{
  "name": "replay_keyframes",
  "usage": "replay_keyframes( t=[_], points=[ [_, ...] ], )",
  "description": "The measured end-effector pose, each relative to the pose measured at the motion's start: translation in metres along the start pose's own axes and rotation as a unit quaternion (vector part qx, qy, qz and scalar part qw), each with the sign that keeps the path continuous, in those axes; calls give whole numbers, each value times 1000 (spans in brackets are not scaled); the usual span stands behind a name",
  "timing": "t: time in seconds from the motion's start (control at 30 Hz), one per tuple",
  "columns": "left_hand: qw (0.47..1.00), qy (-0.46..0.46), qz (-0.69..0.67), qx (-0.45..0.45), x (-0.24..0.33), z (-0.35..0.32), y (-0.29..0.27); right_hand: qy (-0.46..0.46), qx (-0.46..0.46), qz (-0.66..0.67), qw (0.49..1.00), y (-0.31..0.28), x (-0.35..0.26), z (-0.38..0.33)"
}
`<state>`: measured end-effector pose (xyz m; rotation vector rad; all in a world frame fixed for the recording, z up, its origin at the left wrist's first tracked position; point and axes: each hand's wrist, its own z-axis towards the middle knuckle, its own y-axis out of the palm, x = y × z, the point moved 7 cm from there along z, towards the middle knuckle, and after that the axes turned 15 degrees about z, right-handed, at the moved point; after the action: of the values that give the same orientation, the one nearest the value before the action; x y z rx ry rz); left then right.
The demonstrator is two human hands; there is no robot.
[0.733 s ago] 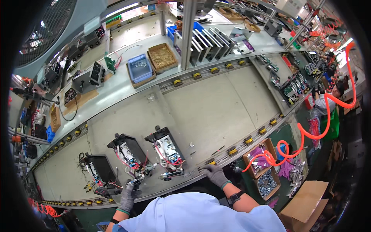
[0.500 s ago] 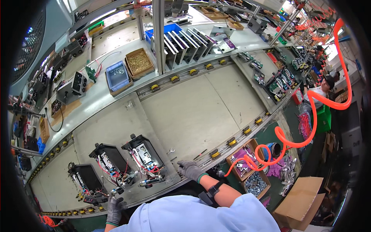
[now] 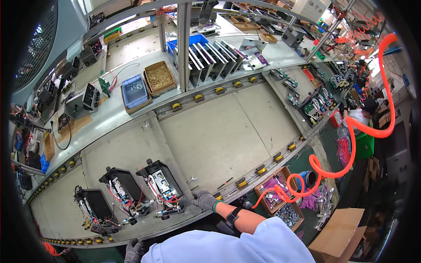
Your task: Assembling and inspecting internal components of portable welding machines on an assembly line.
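My right hand, in a grey knit glove, lies with fingers stretched over the right edge of a flat pallet board; nothing shows in it. My left hand, also gloved, is low by the front edge of the line, its fingers loosely apart with nothing seen in them; its lower part is cut off by the picture's rim. On the board stand two black open housings with wires: the right unit, nearest my right hand, and the middle unit. A third, left unit stands farther left.
Yellow rollers line both sides of the conveyor. A small wrench lies beside the board. Beyond are a blue bin and a box of brass-coloured parts. An orange coiled hose hangs at right over parts boxes.
My left hand has drawn back from the front of the units toward the lower edge. My right hand has shifted slightly left and down to the board's edge. The view has tilted a little.
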<state>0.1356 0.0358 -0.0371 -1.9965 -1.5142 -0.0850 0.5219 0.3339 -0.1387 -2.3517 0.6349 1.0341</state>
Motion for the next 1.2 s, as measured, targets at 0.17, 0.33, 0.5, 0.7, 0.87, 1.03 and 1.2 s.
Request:
replay_keyframes(
  t=[0.17, 0.33, 0.5, 0.7, 0.87, 1.03, 1.2],
  points=[
    [989, 51, 135, 26, 9, 2, -23, 4, 22, -52, 998, 33, -17, 7],
    [960, 159, 230, 21, 23, 4, -49, -7, 34, -54, 998, 98, -59, 14],
    [982, 94, 157, 56, -41, -18, -89, -17, 9, 99, 995, 182, -93, 42],
    [978, -49, 149, 139, -153, -83, -136, -19, 14, 78, 997, 296, -132, 114],
    [981, -93, 8, 169, -222, -132, -136, 39, -86, 185, 978, 396, -168, 169],
    [978, -141, 3, 156, -268, -149, -108, 3, -145, 63, 987, 448, -205, 193],
    [976, -161, -16, 148, -275, -161, -91, 19, -174, 57, 983, 470, -225, 204]
  ],
)
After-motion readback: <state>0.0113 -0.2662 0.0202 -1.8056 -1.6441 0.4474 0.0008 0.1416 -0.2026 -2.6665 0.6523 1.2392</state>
